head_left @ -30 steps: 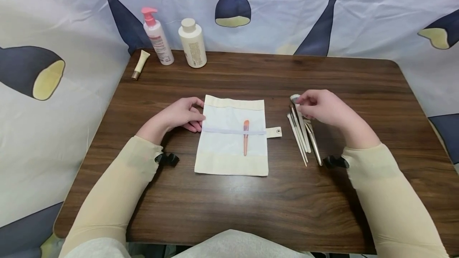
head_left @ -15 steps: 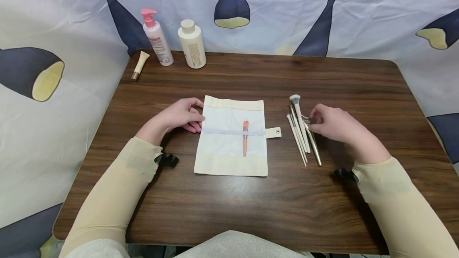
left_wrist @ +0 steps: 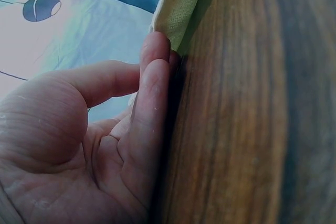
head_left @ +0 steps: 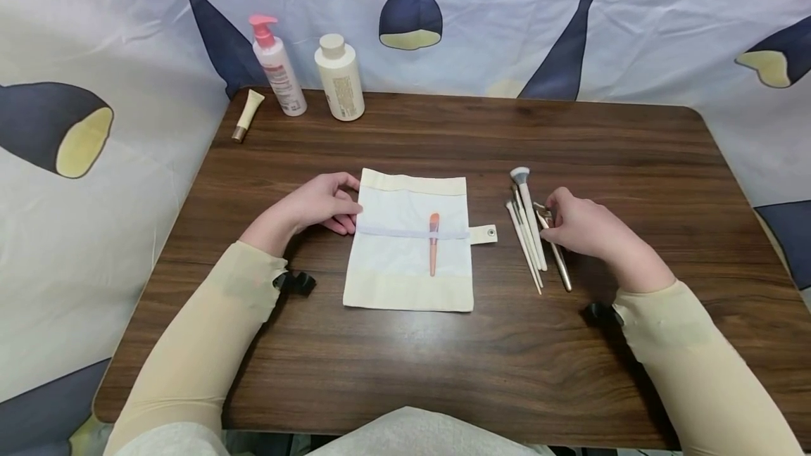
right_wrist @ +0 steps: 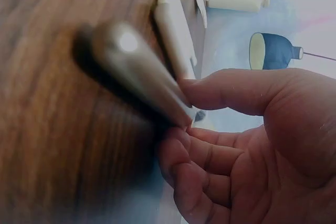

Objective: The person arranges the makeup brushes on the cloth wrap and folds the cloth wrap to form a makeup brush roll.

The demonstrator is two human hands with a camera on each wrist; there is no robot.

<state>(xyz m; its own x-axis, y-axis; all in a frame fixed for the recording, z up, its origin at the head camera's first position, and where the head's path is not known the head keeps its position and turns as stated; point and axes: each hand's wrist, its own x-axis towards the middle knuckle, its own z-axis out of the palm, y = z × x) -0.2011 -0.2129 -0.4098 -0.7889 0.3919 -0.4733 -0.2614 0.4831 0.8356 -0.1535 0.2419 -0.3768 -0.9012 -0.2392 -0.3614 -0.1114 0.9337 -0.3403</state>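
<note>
A cream and white cloth brush roll (head_left: pixel 405 290) lies flat and unrolled, its strap with a metal snap (head_left: pixel 484 234) out to the right. My left hand (head_left: pixel 319 201) pinches its upper left edge between thumb and fingers. A small orange makeup brush (head_left: pixel 434 252) is tucked under the roll's elastic band (head_left: pixel 386 232). To the right, my right hand (head_left: pixel 586 227) pinches a makeup brush with a shiny champagne metallic handle (right_wrist: pixel 136 66); its head is mostly hidden by the fingers. Beside it lie several white-handled makeup brushes (head_left: pixel 531 220), one with a wide grey-white head.
At the table's back left stand a pump bottle with a pink top (head_left: pixel 279 72) and a white capped bottle (head_left: pixel 340 79). A small cream tube (head_left: pixel 248 115) lies left of them. A printed fabric curtain (head_left: pixel 481 27) hangs behind the brown wooden table (head_left: pixel 405 371).
My right hand has come down from the wide-headed white brush to the metallic-handled one and taken hold of it. Its handle end has shifted slightly right. My left hand stays put.
</note>
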